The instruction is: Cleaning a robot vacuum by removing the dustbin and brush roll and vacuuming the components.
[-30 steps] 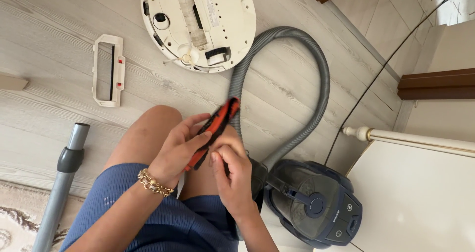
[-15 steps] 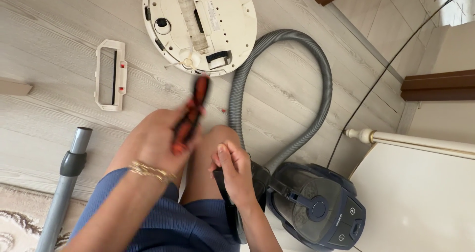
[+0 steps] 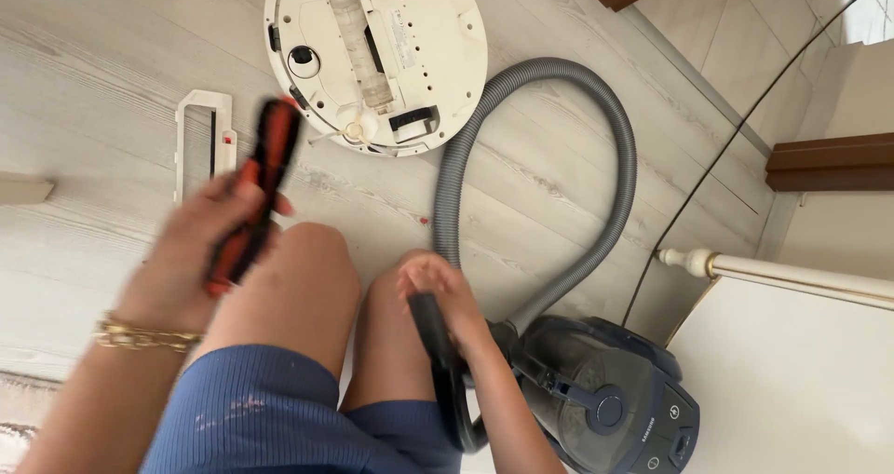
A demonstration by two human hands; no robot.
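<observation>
My left hand (image 3: 186, 250) grips a long orange and black roller brush (image 3: 256, 190), held out over the floor to the left of my knees; it is blurred. My right hand (image 3: 442, 297) is closed around the dark handle (image 3: 438, 344) at the end of the grey vacuum hose (image 3: 596, 139), beside my right knee. A round white robot vacuum (image 3: 438, 36) lies upside down on the floor ahead, its underside and white roller showing. The white brush cover frame (image 3: 203, 125) lies on the floor just behind the brush.
A dark blue canister vacuum (image 3: 615, 404) sits at my right. A black cable (image 3: 736, 111) runs across the floor toward it. White furniture with a turned leg (image 3: 792, 269) stands at right. Light wooden planks cover the floor.
My left hand has carried the roller brush leftward, away from my right hand and out past my left knee. My right hand has let go of the brush and taken the hose handle.
</observation>
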